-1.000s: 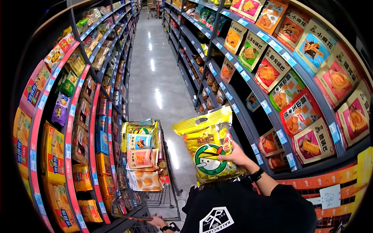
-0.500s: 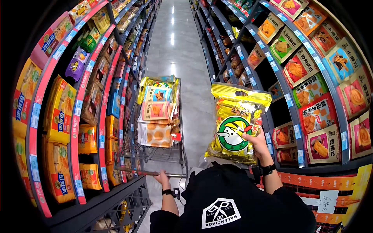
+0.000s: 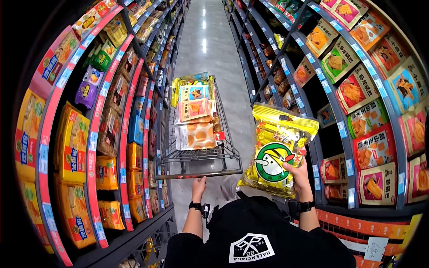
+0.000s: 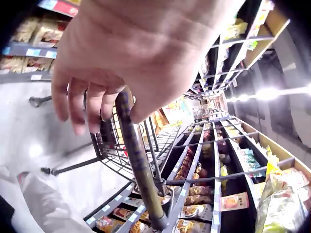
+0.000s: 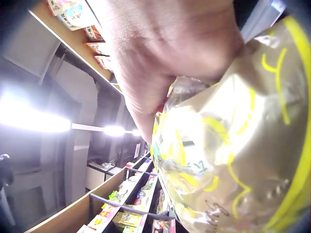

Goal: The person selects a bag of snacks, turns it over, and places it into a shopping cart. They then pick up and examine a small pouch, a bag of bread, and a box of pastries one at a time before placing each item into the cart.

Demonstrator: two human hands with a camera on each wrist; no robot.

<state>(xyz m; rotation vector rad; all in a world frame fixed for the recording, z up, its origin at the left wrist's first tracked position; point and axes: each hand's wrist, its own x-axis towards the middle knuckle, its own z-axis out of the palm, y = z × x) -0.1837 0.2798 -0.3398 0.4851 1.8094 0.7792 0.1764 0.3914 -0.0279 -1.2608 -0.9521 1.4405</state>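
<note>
My right hand (image 3: 297, 176) grips the side of a big yellow snack bag (image 3: 273, 163), thumb across its front over a green round logo with a cartoon face. The bag stands upright with its handle hole at the top; up close in the right wrist view its shiny wrapper (image 5: 233, 160) fills much of the picture. My left hand (image 3: 199, 188) is at the handle bar (image 3: 192, 175) of a wire shopping cart (image 3: 225, 134). In the left wrist view the fingers (image 4: 94, 109) hang loosely on one side of the bar, with the thumb on the other.
Inside the cart lie several snack packs (image 3: 195, 109). Shelves with yellow and orange packs (image 3: 73, 143) line the left side; shelves of pouches (image 3: 353, 91) line the right. A grey floor aisle (image 3: 203, 53) runs ahead between them. Low on the right is a rack (image 3: 371, 228) with a price card.
The cart has swung round from the left and rolled ahead along the aisle. My left hand followed its bar to the right. The yellow bag shifted right in view, still in my right hand.
</note>
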